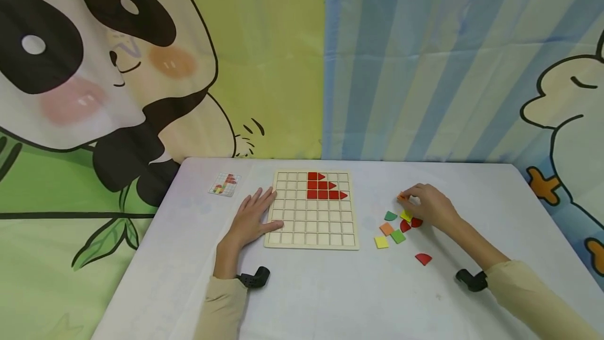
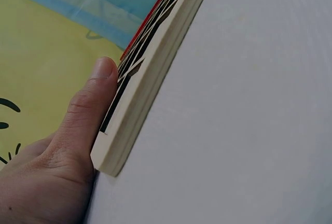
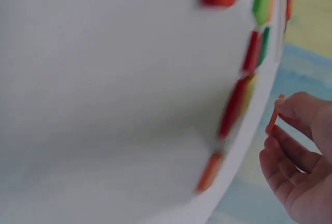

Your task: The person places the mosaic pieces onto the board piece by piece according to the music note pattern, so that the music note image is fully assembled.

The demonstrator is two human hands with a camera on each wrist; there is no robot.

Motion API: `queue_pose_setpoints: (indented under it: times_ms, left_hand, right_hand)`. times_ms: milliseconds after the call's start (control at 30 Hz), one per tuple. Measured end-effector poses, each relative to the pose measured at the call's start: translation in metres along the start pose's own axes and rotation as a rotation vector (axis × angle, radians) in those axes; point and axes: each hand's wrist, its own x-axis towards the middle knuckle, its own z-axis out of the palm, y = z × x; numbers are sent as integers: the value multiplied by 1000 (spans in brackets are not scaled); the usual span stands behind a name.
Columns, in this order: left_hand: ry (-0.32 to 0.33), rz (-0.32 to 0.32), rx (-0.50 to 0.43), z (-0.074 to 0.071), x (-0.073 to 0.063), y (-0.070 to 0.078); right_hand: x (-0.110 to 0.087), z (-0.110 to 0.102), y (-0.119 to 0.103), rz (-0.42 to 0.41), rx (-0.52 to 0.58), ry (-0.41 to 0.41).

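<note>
A pale wooden grid board (image 1: 292, 214) lies on the white table, with three rows of red tiles (image 1: 325, 194) at its upper right; each row ends in a rounded point. My left hand (image 1: 255, 216) rests spread at the board's left edge, its thumb (image 2: 88, 110) lying along the rim. To the right, my right hand (image 1: 431, 206) pinches a small orange tile (image 3: 276, 114) between thumb and fingertip, held above the table. Below it is a loose group of tiles, among them a dark green one (image 1: 390, 216), a yellow square (image 1: 381, 242) and a light green square (image 1: 398, 236).
A small pattern card (image 1: 224, 184) lies left of the board, printed with a coloured grid picture. One red quarter-round tile (image 1: 423, 259) sits apart, nearer the front. Another orange tile (image 3: 210, 172) lies on the table. Printed curtains (image 1: 415, 62) hang behind the table's back edge.
</note>
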Motion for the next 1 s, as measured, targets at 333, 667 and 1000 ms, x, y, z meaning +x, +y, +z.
queue_pose_setpoints:
  times_ms: [333,667,1000]
  left_hand:
    - [1,3,11,-1,0,-1]
    - [-13,-11,10,-1,1,1]
    - [-6,-5,21,0,1,-1]
  right_hand:
    - [44,37,-101,-450,59,-11]
    - [82,74,-144,-618,-41,-50]
    - [82,80,-151,-635,-106,-4]
